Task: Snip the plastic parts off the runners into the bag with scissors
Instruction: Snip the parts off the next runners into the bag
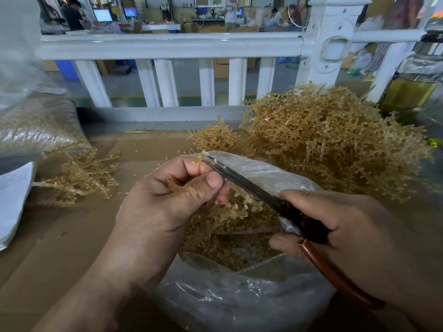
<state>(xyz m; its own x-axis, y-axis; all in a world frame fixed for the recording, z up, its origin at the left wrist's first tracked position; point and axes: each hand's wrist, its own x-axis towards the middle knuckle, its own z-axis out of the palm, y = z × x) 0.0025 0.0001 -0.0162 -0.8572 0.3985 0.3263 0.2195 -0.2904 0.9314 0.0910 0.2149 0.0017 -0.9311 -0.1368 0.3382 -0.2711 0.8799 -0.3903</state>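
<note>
**Q:** Head view: what surface and what room?

**A:** A brown cardboard-covered tabletop (72, 236) set against a white moulded railing (167, 44). Beyond the railing is a factory floor with cartons, lit screens and blurred people.

**Q:** What do the hands hold?

**A:** The left hand (172, 202) has its fingers (213, 183) curled tight round a tan, branching plastic runner (241, 207) studded with small nubs. It holds the runner over the mouth of a clear, crinkled plastic bag (239, 295). The right hand (347, 226) has its fingers clamped on scissors (242, 180) with dark metal blades and glossy red-brown handles. The blades lie almost together against the runner, just beside the left fingertips.

**Q:** Where are the loose parts?

**A:** Small tan plastic parts (227, 250), grainy like gravel, fill the bottom of that bag, which sits at the near edge between the forearms.

**Q:** How many of each thing?

**A:**
- One pair of scissors and one runner in hand.
- Two piles of runners: a big tangled heap (335, 140) at the right and a small pile (81, 178) at the left.
- A second clear bag, filled (36, 125), at the far left above white paper sheets (14, 200).
- One glass bottle of yellowish liquid (412, 85) at the far right.
</note>
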